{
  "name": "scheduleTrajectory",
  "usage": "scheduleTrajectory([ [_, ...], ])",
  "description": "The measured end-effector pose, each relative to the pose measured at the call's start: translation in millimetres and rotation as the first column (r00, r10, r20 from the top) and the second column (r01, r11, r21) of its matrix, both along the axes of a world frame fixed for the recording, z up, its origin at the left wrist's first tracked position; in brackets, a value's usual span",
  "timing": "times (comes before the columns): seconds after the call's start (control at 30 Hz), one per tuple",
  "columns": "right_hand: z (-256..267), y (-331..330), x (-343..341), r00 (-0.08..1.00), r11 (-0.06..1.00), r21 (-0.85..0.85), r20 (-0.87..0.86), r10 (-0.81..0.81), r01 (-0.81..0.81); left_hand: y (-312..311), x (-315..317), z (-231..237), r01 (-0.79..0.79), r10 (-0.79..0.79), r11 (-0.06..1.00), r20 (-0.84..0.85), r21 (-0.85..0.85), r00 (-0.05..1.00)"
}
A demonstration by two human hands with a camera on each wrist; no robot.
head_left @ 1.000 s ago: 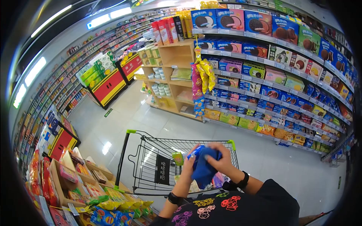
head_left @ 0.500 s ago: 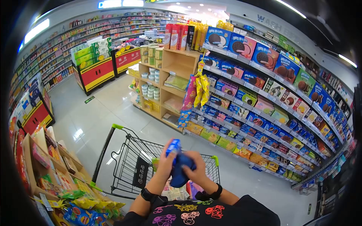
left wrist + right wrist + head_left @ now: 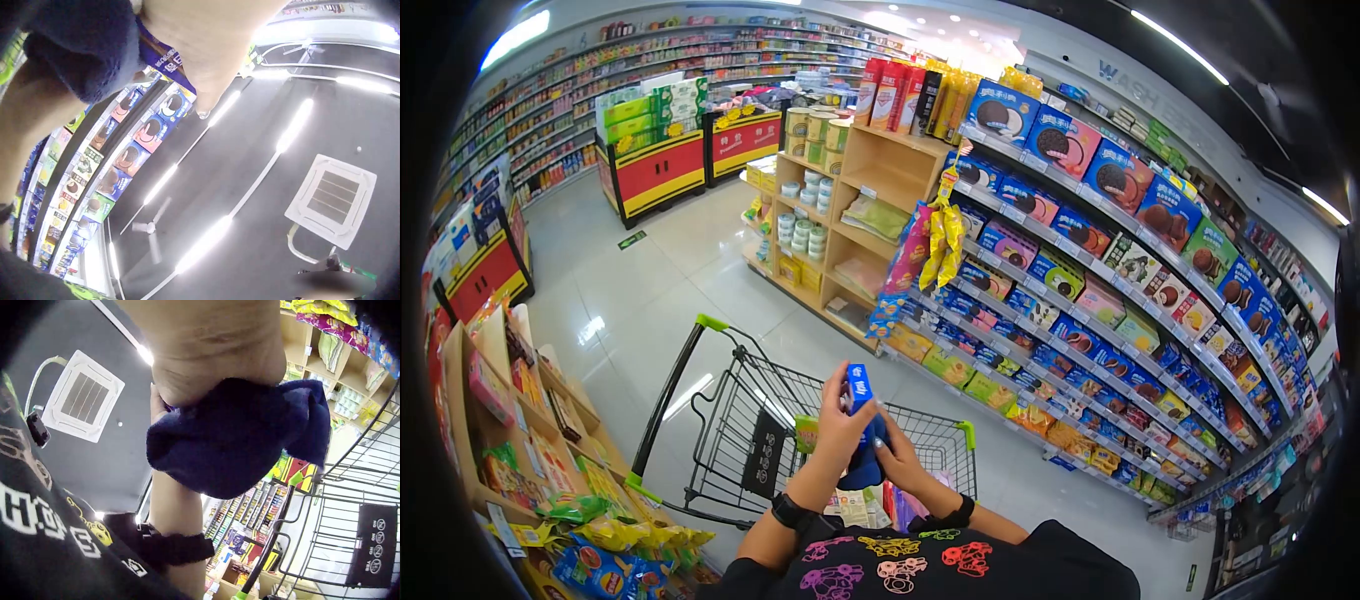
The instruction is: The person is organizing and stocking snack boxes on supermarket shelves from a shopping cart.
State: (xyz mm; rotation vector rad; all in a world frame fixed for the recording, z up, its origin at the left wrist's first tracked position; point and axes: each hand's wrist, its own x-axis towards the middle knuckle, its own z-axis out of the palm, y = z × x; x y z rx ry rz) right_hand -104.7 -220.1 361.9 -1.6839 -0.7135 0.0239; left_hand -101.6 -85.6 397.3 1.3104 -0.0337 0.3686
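Over the shopping cart (image 3: 750, 385), my left hand (image 3: 838, 432) grips a narrow blue box (image 3: 859, 384) with white lettering, its top end showing above the fingers. A dark blue cloth (image 3: 864, 468) hangs below the box. My right hand (image 3: 902, 464) holds the cloth against the box's lower side, covering part of it. In the left wrist view, a printed strip of the box (image 3: 167, 62) shows between the left hand and the cloth. The right wrist view has the bunched cloth (image 3: 231, 444) hanging under the right hand.
Shelves of boxed cookies (image 3: 1055, 140) rise on the right, with snack bags (image 3: 941, 245) hanging at their end. A wooden shelf unit (image 3: 890, 180) stands ahead. Snack bins (image 3: 520, 430) line the left. Several packages (image 3: 862, 508) lie in the cart.
The head view has turned, so the cart and hands sit further left. The box now points more upright, and the right hand has straightened its fingers along the cloth and box.
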Motion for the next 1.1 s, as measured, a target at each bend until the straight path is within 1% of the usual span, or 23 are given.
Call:
scheduleTrajectory([
  [0.07, -2, -1, 0, 0.998, 0.993, 0.102, -0.020, -0.053, 0.055, -6, -3, -2, -0.012, 0.001, 0.987, 0.071, 0.158, 0.998],
  [0.1, 16, 2, -2, 0.986, 0.985, 0.139, 0.114, -0.123, 0.106, -11, 1, -13, 0.010, -0.021, 0.994, 0.100, 0.110, 0.995],
  [0.2, 40, -6, 1, 0.936, 0.988, 0.086, 0.318, -0.150, 0.129, -20, 2, -15, 0.156, -0.149, 0.979, 0.061, -0.134, 0.987],
  [0.23, 44, -7, 0, 0.939, 0.990, 0.061, 0.314, -0.141, 0.128, -19, 2, -15, 0.176, -0.167, 0.976, 0.078, -0.130, 0.983],
  [0.33, 49, -7, -3, 0.915, 0.994, -0.071, 0.400, -0.052, 0.087, -10, -2, 1, 0.241, -0.255, 0.914, 0.000, -0.327, 0.967],
  [0.37, 49, -7, -6, 0.921, 0.988, -0.141, 0.390, -0.002, 0.062, -7, -2, 7, 0.215, -0.208, 0.909, 0.059, -0.357, 0.976],
  [0.47, 26, -9, -5, 0.953, 0.985, -0.175, 0.295, 0.061, -0.009, 6, 4, 10, 0.180, -0.141, 0.849, 0.115, -0.497, 0.983],
  [0.5, 23, -9, -4, 0.978, 0.988, -0.153, 0.199, 0.054, -0.023, 6, 3, 12, 0.150, -0.120, 0.880, 0.094, -0.450, 0.988],
  [0.57, 14, -9, 5, 0.997, 0.999, 0.015, -0.066, 0.041, -0.040, 0, -2, 11, 0.129, -0.111, 0.976, 0.107, -0.177, 0.988],
  [0.6, 5, -10, 9, 0.979, 0.995, 0.100, -0.197, 0.051, -0.032, -6, -5, 11, 0.115, -0.110, 0.993, 0.116, -0.034, 0.987],
  [0.63, 0, -9, 14, 0.972, 0.986, 0.165, -0.230, 0.039, -0.001, -12, -8, 11, 0.072, -0.091, 0.989, 0.151, 0.130, 0.984],
  [0.67, -2, -12, 15, 0.980, 0.980, 0.201, -0.195, 0.036, 0.004, -16, -9, 9, 0.092, -0.113, 0.985, 0.142, 0.144, 0.983],
  [0.73, 27, -13, 14, 0.992, 0.963, 0.271, -0.127, 0.023, 0.012, -24, -9, 8, 0.093, -0.107, 0.991, 0.160, 0.095, 0.981],
  [0.77, 43, -12, 10, 0.997, 0.981, 0.189, 0.051, -0.051, 0.041, -23, -9, 6, 0.137, -0.137, 0.990, 0.134, 0.012, 0.981],
  [0.83, 58, -10, 0, 0.976, 0.999, 0.029, 0.212, -0.046, 0.041, -18, -6, 7, 0.212, -0.201, 0.964, 0.084, -0.160, 0.976],
  [0.87, 63, -10, -6, 0.958, 0.997, -0.052, 0.285, -0.032, 0.049, -15, -10, 16, 0.177, -0.167, 0.967, 0.070, -0.183, 0.983],
  [0.93, 67, -12, -18, 0.956, 0.989, -0.149, 0.290, 0.055, -0.012, -6, -6, 19, 0.088, -0.038, 0.938, 0.152, -0.334, 0.988],
  [1.0, 66, -16, -25, 0.952, 0.973, -0.224, 0.281, 0.121, -0.057, 1, -12, 38, 0.174, -0.061, 0.886, 0.263, -0.430, 0.963],
  [1.03, 60, -20, -24, 0.957, 0.975, -0.217, 0.267, 0.111, -0.052, 4, -16, 47, 0.219, -0.066, 0.855, 0.319, -0.471, 0.945],
  [1.1, 62, -25, -17, 0.977, 0.987, -0.160, 0.211, 0.026, 0.008, 4, -20, 55, 0.271, -0.108, 0.864, 0.370, -0.423, 0.923],
])
